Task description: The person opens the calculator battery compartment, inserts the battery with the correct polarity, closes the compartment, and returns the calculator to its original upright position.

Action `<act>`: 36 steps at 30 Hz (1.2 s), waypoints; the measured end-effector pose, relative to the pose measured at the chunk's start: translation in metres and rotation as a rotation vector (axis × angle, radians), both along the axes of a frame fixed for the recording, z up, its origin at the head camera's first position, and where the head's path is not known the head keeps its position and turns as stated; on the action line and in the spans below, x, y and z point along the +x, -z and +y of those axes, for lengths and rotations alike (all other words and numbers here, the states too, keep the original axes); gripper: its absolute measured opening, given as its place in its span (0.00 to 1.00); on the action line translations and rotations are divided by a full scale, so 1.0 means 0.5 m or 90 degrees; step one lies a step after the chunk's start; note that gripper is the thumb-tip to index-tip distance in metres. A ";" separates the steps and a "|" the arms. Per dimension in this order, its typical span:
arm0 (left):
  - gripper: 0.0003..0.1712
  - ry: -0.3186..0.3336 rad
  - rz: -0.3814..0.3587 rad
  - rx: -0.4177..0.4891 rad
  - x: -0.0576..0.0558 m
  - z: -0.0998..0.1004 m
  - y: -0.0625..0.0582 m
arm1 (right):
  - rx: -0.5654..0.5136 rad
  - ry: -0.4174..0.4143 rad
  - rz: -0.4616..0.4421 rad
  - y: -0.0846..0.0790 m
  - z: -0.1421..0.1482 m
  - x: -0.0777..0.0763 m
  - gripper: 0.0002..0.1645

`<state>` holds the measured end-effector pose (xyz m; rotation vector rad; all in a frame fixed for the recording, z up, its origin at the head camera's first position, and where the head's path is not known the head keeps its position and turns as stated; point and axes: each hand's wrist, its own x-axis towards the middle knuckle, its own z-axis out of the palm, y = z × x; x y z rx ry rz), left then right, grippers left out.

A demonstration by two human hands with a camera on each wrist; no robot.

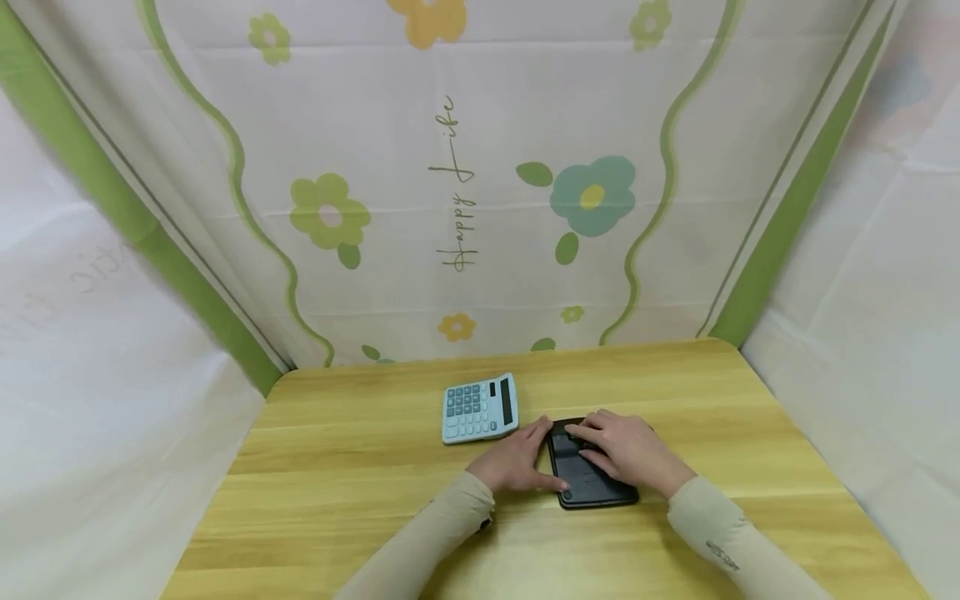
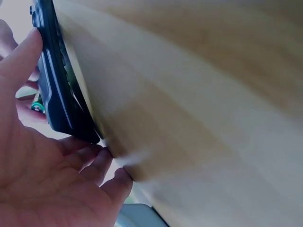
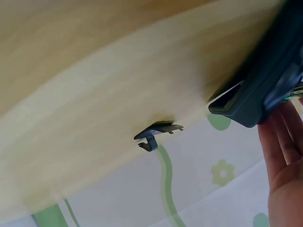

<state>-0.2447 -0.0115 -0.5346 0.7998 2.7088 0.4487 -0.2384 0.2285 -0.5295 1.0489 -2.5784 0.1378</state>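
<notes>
A black calculator (image 1: 592, 487) lies face down on the table, its back turned up. My left hand (image 1: 521, 460) grips its left side, thumb at the near corner and fingers by the far one. Over the back's far part is my right hand (image 1: 626, 446), with thumb and fingers bent around a small battery (image 2: 38, 105). The battery's green end shows in the left wrist view; the rest is hidden by fingers. A small black battery cover (image 3: 156, 132) with a clip lies on the table beyond the calculator in the right wrist view.
A light blue calculator (image 1: 480, 408) lies face up to the left of the black one, close to my left fingers. The wooden table (image 1: 337, 475) ends at the back against a flowered white cloth (image 1: 457, 208), with cloth on both sides too.
</notes>
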 end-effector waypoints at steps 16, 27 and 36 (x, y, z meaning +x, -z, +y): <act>0.65 -0.013 -0.024 0.002 0.001 0.006 -0.007 | 0.008 0.031 -0.028 0.018 0.005 0.014 0.31; 0.66 -0.008 -0.033 -0.003 -0.008 0.004 -0.001 | 0.027 0.045 -0.040 0.010 -0.001 0.020 0.31; 0.66 -0.012 -0.044 -0.010 -0.010 0.008 -0.004 | 0.048 0.050 -0.018 0.012 -0.008 0.030 0.31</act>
